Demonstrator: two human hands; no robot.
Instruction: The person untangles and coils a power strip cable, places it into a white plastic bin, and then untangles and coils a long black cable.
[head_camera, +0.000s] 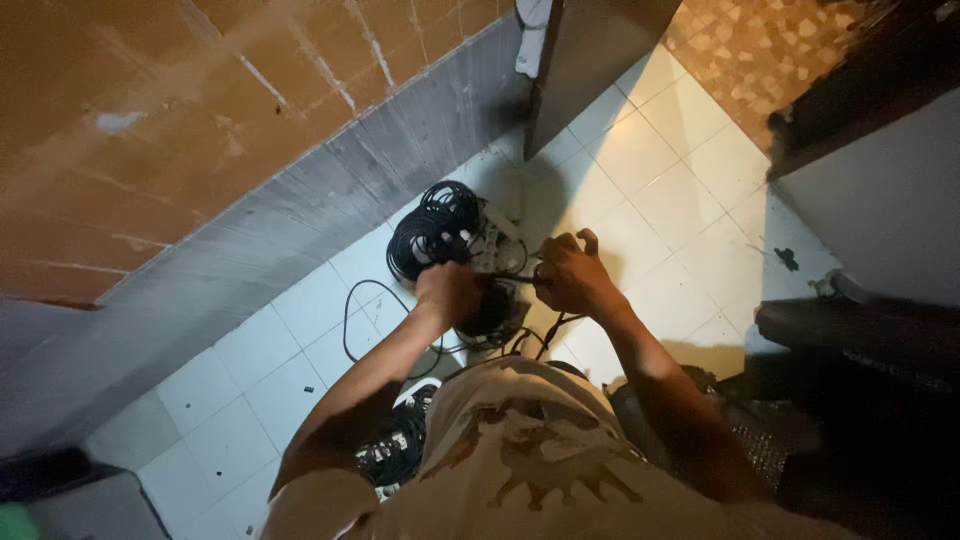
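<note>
My left hand (449, 290) is closed around black cable beside a coil of black cable (432, 228) lying on the white tiled floor. My right hand (570, 272) pinches a thin black cable end near a light grey box-like device (497, 250) between the two hands. More black cable (362, 315) loops loosely over the tiles to the left. A second dark round object (490, 312) sits under my hands, partly hidden.
A grey skirting and brown wall (200, 150) run along the left. A dark door edge (585, 60) stands at the back. Dark furniture (860, 340) fills the right. Another cable bundle (400, 445) lies by my left elbow.
</note>
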